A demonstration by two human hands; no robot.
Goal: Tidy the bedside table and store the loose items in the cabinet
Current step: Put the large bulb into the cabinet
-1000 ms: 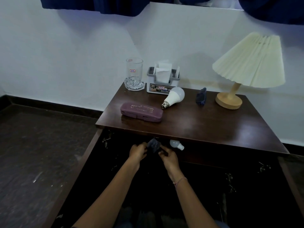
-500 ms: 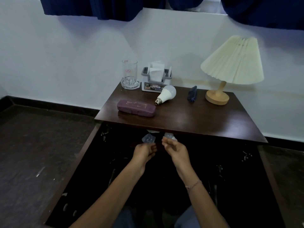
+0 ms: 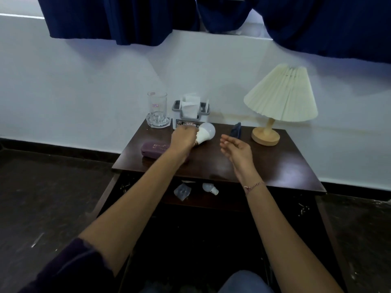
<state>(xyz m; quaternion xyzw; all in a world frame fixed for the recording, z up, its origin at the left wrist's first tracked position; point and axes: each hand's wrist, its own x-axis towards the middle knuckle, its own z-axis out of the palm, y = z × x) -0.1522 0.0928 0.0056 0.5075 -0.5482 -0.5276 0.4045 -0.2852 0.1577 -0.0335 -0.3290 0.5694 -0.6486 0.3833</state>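
Note:
My left hand [image 3: 183, 137] is closed around the base of a white light bulb [image 3: 206, 133] lying on the dark wooden bedside table [image 3: 275, 166]. My right hand [image 3: 238, 150] hovers open above the tabletop, just left of a small dark blue item [image 3: 236, 130]. A purple case [image 3: 153, 149] lies at the table's left, partly hidden by my left forearm. Below the tabletop, the open cabinet [image 3: 190, 201] holds a clear plastic piece [image 3: 182, 191] and a second small white bulb [image 3: 209, 187].
A glass mug [image 3: 157, 109] and a grey tissue holder [image 3: 190, 112] stand at the table's back by the wall. A pleated cream lamp [image 3: 279, 98] on a wooden base stands at the back right. Cabinet doors hang open on both sides. Dark floor lies to the left.
Both hands have left the cabinet shelf, where the clear piece and small bulb now lie, and risen to the tabletop. My left hand has closed on the white bulb.

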